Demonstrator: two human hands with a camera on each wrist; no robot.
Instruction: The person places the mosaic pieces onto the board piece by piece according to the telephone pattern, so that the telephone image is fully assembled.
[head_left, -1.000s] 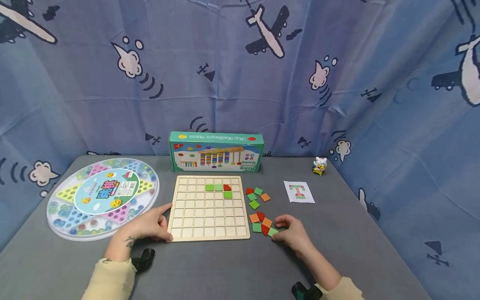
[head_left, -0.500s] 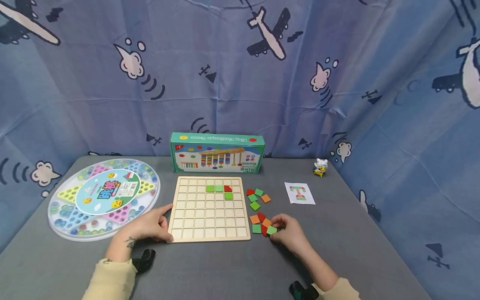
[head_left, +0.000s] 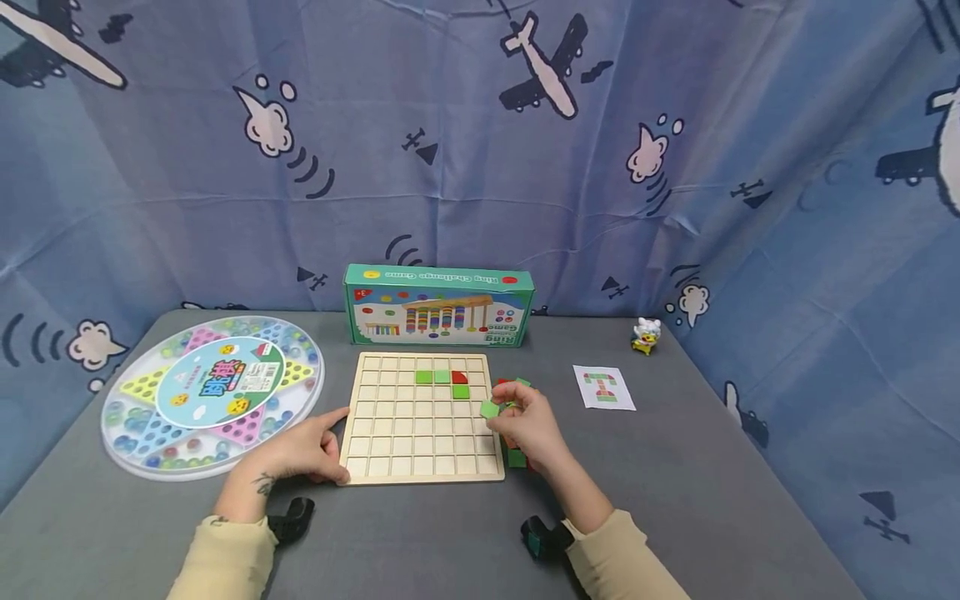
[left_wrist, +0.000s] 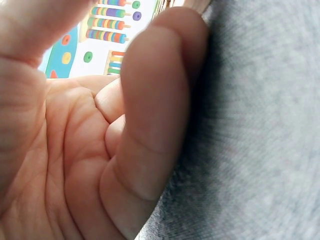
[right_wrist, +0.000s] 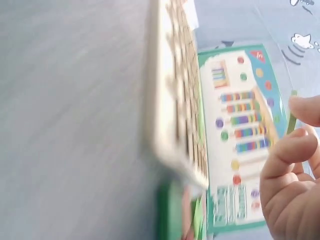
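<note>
My right hand (head_left: 531, 427) pinches a green square tile (head_left: 489, 409) between thumb and fingertips, above the right edge of the wooden grid board (head_left: 408, 429). Seen edge-on in the right wrist view, the green tile (right_wrist: 292, 120) stands out from the fingertips. My left hand (head_left: 300, 450) touches the board's left side, its index finger along the edge and its thumb at the near corner. On the board lie several tiles: a row of green ones and a red one (head_left: 459, 377), with another green tile (head_left: 461, 392) below the red. Loose tiles (head_left: 516, 458) beside the board are partly hidden by my right hand.
A pattern card (head_left: 604, 388) lies to the right, with a small figurine (head_left: 645, 336) behind it. A green game box (head_left: 439, 307) stands behind the board. The round Chinese checkers set (head_left: 318, 392) is at the left. A patterned curtain (head_left: 465, 167) hangs behind the table.
My right hand has picked up the green tile from the near loose tiles and carried it left and away from me to the board's right edge. My left hand stays at the board.
</note>
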